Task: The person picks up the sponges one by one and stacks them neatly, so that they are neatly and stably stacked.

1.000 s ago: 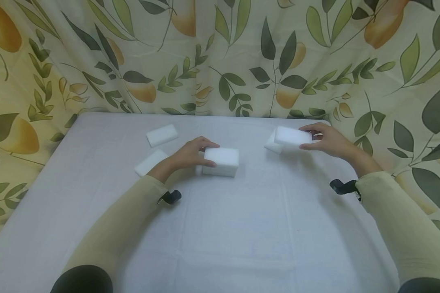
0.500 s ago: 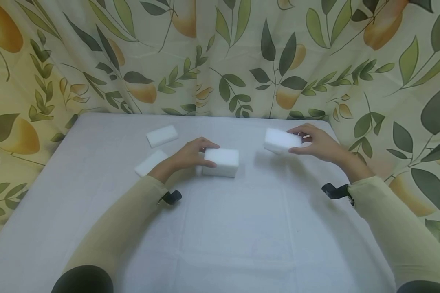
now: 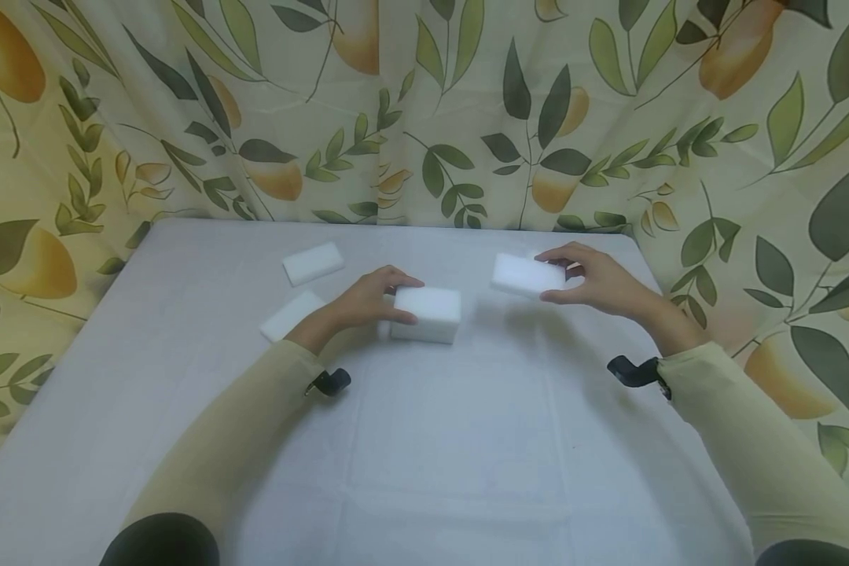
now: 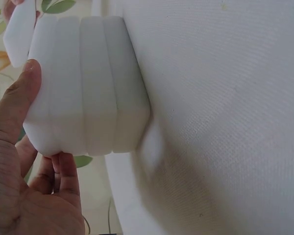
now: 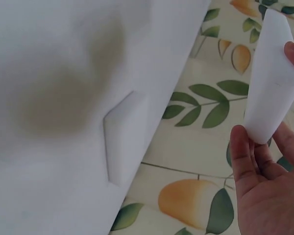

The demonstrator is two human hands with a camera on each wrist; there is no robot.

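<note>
From where I stand, I count eight white slabs over the white counter (image 3: 431, 448): four stacked, one in the air, three lying loose. The person's left hand (image 3: 364, 300) grips the left end of the stack (image 3: 428, 316), thumb and fingers curled on it; its four layers show plainly in the left wrist view, the lowest resting on the counter.

Take that stack as the middle of a clock face, with twelve at the counter's far edge. A little past two o'clock, the right hand (image 3: 597, 277) pinches one raised slab (image 3: 523, 277) by its right end, apart from the stack and clear of the cloth. Two loose slabs lie flat on the other side, one at ten o'clock (image 3: 313, 263) and one at nine (image 3: 292, 314), the latter just beside the left wrist. The third loose slab (image 5: 125, 142) appears in the right wrist view, flat near the far edge; the head view does not let me make it out.

Two pale sleeves (image 3: 212, 432) reach in from about seven and five o'clock, each with one small black device (image 3: 331, 381) at the cuff. At twelve hangs a curtain (image 3: 453, 118) printed with orange fruit and green leaves.
</note>
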